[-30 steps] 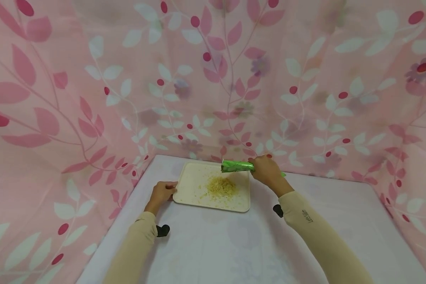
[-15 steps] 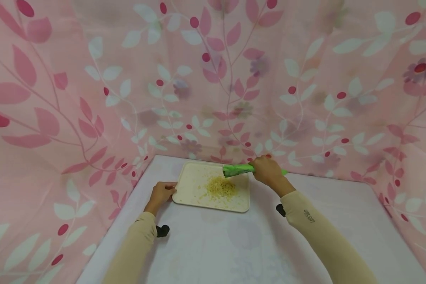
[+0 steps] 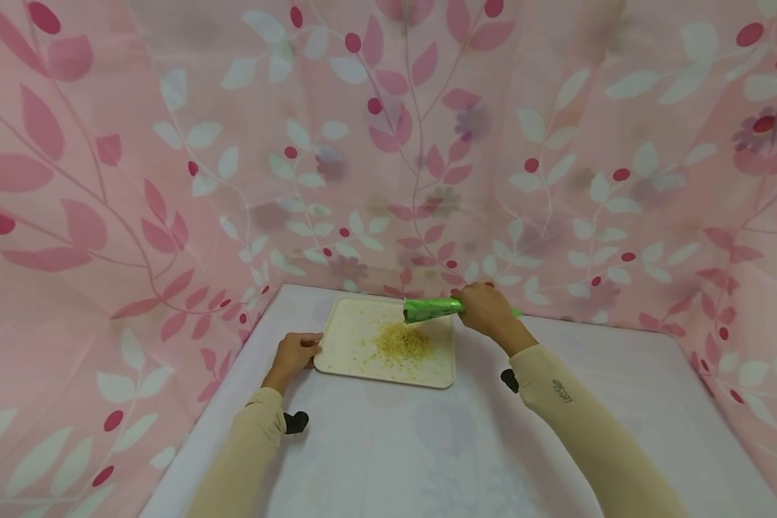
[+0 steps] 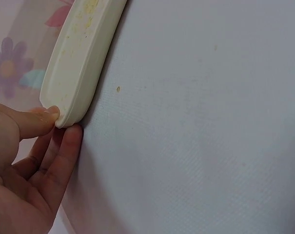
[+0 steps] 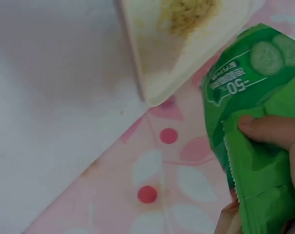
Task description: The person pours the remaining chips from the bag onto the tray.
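Note:
A cream rectangular tray lies on the white table, with a heap of yellow crumbs right of its middle and bits scattered round it. My left hand pinches the tray's left edge; in the left wrist view the thumb is on top of the rim and the fingers are below. My right hand grips a green snack bag, held tilted over the tray's far right part, its end toward the heap. Cucumber slices are printed on the green bag in the right wrist view.
The white table runs back to a pink curtain with leaf patterns, which also closes in both sides. One small crumb lies on the cloth near the tray. Black wrist mounts stick out from both sleeves.
The green bag's end dips and lifts slightly over the tray while my right hand shifts a little. My left hand stays at the tray's edge.

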Demonstrator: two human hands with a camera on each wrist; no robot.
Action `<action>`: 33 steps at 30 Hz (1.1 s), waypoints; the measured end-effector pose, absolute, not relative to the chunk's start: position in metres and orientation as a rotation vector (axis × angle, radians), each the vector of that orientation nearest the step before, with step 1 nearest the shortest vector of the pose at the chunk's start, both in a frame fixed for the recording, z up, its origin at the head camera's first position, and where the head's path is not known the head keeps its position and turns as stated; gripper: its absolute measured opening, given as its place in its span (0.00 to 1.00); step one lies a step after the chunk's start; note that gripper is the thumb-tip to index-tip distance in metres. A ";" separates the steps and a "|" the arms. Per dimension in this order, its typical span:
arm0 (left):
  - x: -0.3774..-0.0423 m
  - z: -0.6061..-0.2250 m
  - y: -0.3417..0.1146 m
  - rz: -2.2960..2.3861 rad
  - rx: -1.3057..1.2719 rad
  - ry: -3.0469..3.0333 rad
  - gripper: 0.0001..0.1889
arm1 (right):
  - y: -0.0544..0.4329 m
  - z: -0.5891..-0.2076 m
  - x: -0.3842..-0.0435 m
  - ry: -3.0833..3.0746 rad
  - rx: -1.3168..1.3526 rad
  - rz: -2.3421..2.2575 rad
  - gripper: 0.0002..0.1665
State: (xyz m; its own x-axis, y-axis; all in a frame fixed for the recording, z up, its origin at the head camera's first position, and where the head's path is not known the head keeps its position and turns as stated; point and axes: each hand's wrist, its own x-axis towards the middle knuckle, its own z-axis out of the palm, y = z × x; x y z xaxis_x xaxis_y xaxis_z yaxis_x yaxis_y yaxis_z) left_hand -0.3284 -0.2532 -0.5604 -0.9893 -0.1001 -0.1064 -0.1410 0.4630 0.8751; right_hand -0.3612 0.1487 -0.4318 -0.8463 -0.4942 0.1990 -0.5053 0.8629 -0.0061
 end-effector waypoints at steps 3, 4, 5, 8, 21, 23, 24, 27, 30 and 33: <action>-0.329 -0.560 -0.254 1.597 -0.216 2.649 0.19 | 0.147 -0.428 -0.359 -2.813 0.846 0.250 0.10; -0.329 -0.561 -0.253 1.600 -0.209 2.647 0.19 | 0.147 -0.426 -0.359 -2.814 0.863 0.281 0.11; -0.329 -0.560 -0.253 1.602 -0.215 2.647 0.19 | 0.147 -0.426 -0.359 -2.818 0.872 0.284 0.10; -0.329 -0.560 -0.253 1.606 -0.216 2.648 0.19 | 0.149 -0.427 -0.359 -2.855 0.835 0.206 0.06; -0.327 -0.559 -0.252 1.613 -0.226 2.644 0.19 | 0.147 -0.429 -0.359 -2.787 0.801 0.223 0.05; -0.327 -0.560 -0.252 1.611 -0.222 2.643 0.19 | 0.147 -0.429 -0.360 -2.809 0.779 0.150 0.07; -0.327 -0.560 -0.252 1.608 -0.222 2.644 0.19 | 0.147 -0.429 -0.360 -2.820 0.766 0.100 0.09; -0.327 -0.560 -0.253 1.604 -0.230 2.639 0.19 | 0.148 -0.430 -0.359 -2.820 0.754 0.011 0.11; -0.327 -0.560 -0.253 1.597 -0.236 2.646 0.19 | 0.150 -0.430 -0.359 -2.775 0.802 0.108 0.06; -0.328 -0.559 -0.253 1.598 -0.237 2.653 0.19 | 0.152 -0.429 -0.359 -2.735 0.835 0.249 0.08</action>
